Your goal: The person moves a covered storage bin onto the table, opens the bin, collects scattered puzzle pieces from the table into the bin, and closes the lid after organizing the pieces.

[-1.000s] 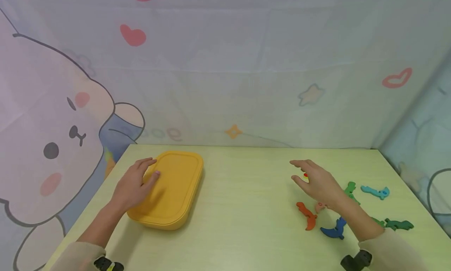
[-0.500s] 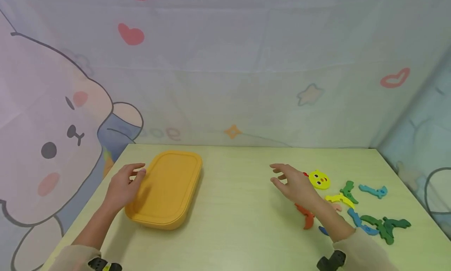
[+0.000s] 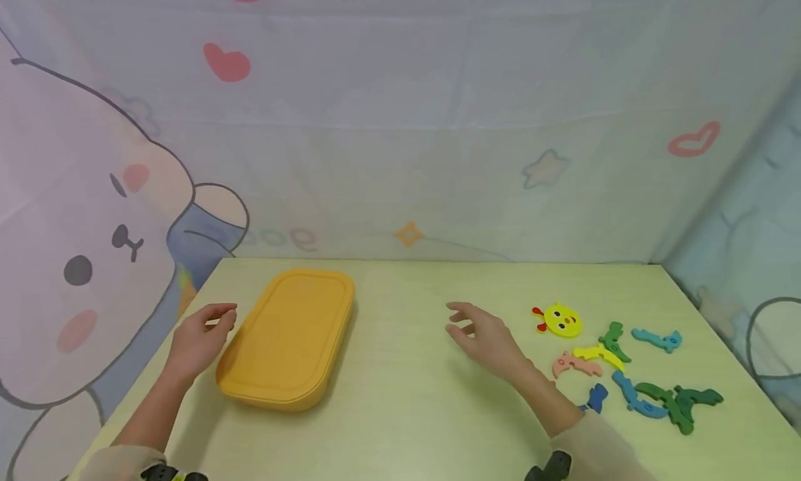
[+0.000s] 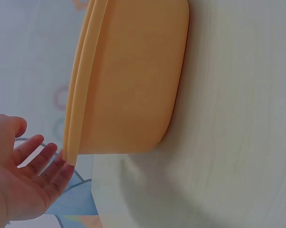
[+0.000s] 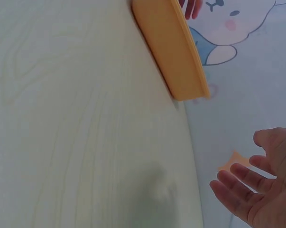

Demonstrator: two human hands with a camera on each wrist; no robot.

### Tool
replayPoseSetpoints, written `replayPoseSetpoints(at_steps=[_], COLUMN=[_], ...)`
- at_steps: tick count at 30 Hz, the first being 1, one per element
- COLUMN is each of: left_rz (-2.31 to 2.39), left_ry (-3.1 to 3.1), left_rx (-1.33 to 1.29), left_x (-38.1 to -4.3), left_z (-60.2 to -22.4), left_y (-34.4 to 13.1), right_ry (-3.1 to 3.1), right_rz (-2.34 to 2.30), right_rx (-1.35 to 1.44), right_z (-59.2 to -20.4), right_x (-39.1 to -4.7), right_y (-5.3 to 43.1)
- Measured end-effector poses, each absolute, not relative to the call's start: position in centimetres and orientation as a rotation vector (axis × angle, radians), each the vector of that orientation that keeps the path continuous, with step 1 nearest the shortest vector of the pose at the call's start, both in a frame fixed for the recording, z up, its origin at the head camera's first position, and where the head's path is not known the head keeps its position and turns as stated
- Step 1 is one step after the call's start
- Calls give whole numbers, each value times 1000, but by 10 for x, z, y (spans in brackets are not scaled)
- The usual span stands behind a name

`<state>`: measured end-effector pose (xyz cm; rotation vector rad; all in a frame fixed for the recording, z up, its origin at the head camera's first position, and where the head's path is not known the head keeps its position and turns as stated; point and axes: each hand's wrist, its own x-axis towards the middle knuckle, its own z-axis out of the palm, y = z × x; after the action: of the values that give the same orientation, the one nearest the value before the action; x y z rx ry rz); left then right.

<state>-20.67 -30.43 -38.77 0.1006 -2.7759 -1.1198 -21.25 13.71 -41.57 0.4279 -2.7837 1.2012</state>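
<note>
The pale wood-grain table (image 3: 394,432) spans the lower frame, before the printed cloth backdrop (image 3: 388,85). On the table's left stands the yellow rounded-rectangular lidded box (image 3: 290,335), the bare left hand (image 3: 199,342) left of it. Right of centre, the bare right hand (image 3: 491,342) is between box and flat coloured curved pieces (image 3: 632,395), lower right; at their back left lies the yellow round face piece (image 3: 562,320).

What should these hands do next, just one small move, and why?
Probably bring the right hand toward the right side of the yellow box: its lid is on, the left hand is near its left side, and the right hand hangs over the table, holding nothing, between box and coloured pieces.
</note>
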Motion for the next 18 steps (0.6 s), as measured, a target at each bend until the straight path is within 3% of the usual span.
replayPoseSetpoints(at_steps=[10, 18], left_rz=[-1312, -1329], left_ry=[-2862, -2878], left_rx=[249, 320], left_x=[-206, -207], left_z=[-407, -413], left_y=[-315, -315], right_ry=[-2706, -2678], right_rz=[1642, 1796], right_rx=[283, 356], right_z=[-428, -430], right_x=[-207, -204], right_y=[104, 80])
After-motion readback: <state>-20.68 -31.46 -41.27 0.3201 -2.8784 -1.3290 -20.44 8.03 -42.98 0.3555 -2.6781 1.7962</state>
